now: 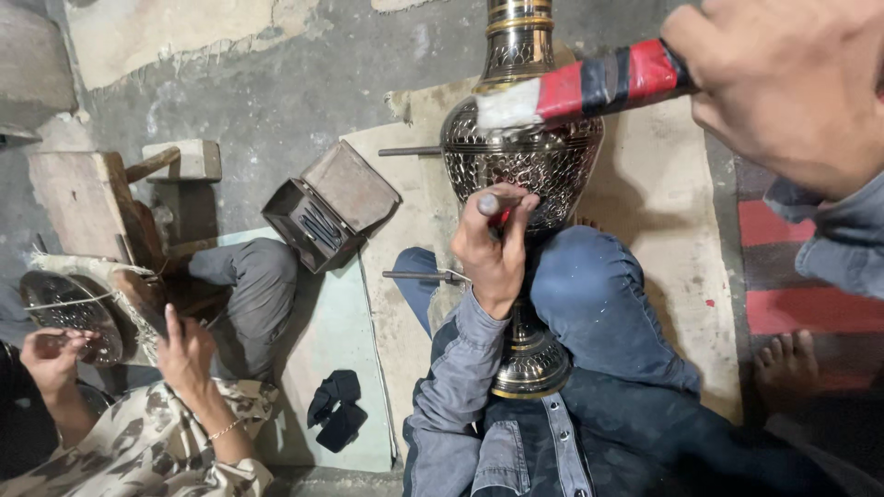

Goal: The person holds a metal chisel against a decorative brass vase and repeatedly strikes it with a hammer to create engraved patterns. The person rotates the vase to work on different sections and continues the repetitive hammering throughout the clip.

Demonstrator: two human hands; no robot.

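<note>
An engraved brass vase [525, 156] with a dark patterned belly stands between my knees, its foot near my lap. My left hand [493, 244] grips a thin metal chisel [502, 204], whose tip rests against the vase's belly. My right hand [792, 78] is raised at the upper right and holds a mallet wrapped in red, black and white tape [589, 87], its pale end over the vase's shoulder.
At the left a co-worker in a patterned sleeve [138, 442] holds a round engraved plate [69, 313]. An open box of tools [327, 216] lies on the floor, with a dark cloth [336, 410] on a pale mat. A bare foot [787, 364] rests at the right.
</note>
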